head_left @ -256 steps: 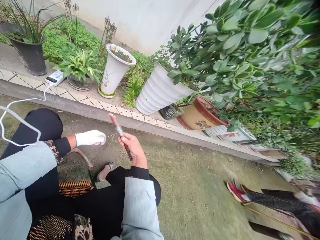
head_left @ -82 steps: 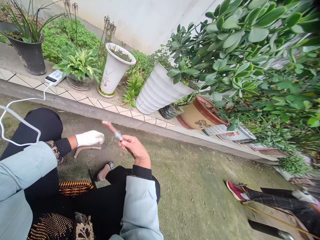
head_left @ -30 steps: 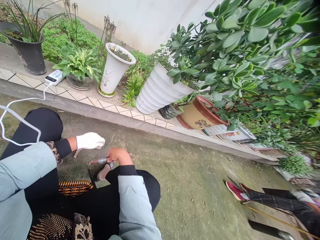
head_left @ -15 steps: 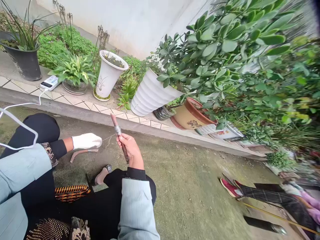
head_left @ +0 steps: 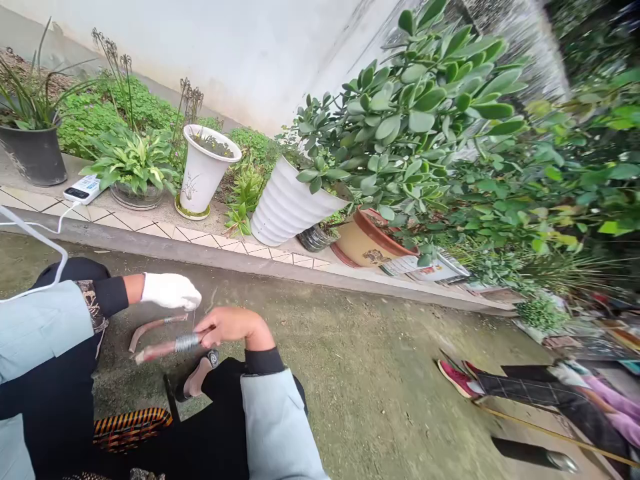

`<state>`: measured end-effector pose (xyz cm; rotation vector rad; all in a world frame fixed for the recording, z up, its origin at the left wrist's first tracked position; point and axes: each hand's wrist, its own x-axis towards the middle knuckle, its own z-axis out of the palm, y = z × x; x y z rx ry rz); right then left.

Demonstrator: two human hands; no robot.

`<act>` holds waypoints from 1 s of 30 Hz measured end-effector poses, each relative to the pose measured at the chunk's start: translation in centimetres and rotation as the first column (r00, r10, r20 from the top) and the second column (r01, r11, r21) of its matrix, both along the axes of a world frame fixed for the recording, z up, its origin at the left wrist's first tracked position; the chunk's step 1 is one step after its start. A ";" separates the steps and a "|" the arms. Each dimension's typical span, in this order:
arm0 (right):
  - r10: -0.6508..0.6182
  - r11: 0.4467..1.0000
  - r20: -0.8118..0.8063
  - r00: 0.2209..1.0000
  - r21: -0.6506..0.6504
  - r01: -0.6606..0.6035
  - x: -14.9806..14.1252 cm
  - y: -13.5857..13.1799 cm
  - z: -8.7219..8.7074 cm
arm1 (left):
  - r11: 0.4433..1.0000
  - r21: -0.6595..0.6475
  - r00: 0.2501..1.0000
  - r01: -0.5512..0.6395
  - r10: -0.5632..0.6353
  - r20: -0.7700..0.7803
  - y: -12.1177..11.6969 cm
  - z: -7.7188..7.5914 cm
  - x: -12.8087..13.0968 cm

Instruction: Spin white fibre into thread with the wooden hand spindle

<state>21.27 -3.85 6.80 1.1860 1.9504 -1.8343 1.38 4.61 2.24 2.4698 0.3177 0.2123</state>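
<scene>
My right hand [head_left: 230, 325], bare, is closed around one end of a reddish-brown stick [head_left: 156, 351], which points left and lies nearly level. Silvery wire [head_left: 187, 343] is wound in a tight band around the stick, just beside my fingers. From that band a thin strand runs up to my left hand [head_left: 173, 292], which wears a white glove and is closed on the strand. On the ground behind the held stick lies a bent stick [head_left: 146, 327], with a similar wound band near its right end.
A tiled ledge [head_left: 215, 241] carries a white pot [head_left: 203, 173], a ribbed white planter [head_left: 287, 207] and a white device [head_left: 83, 189] with a cable. Below me is a woven orange-and-black basket [head_left: 131, 427]. Another person in red shoes [head_left: 456, 379] is at the right.
The stick has turned from nearly upright to nearly level, its free end swinging down and left. My right hand has moved lower and left; the strand now runs upward to my glove.
</scene>
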 end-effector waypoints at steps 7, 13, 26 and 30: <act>-0.713 0.502 -0.607 0.351 -0.093 0.860 4.7 0.9 1.7 | 0.871 -0.484 0.991 -0.086 0.124 0.046 1.1 -0.6 0.5; -0.814 0.350 -0.504 0.288 -0.030 0.936 4.4 1.6 -1.3 | 0.980 -0.138 0.987 -0.141 0.128 -0.096 0.5 -1.0 0.6; -0.147 0.969 0.426 0.893 0.243 0.044 0.2 1.2 -3.7 | 0.943 0.318 0.987 -0.101 0.135 -0.085 0.6 -2.2 -0.3; -0.127 0.984 -0.062 0.990 0.121 0.134 0.7 0.1 -2.3 | 0.983 0.079 0.986 -0.163 0.165 -0.021 1.1 -1.5 -0.5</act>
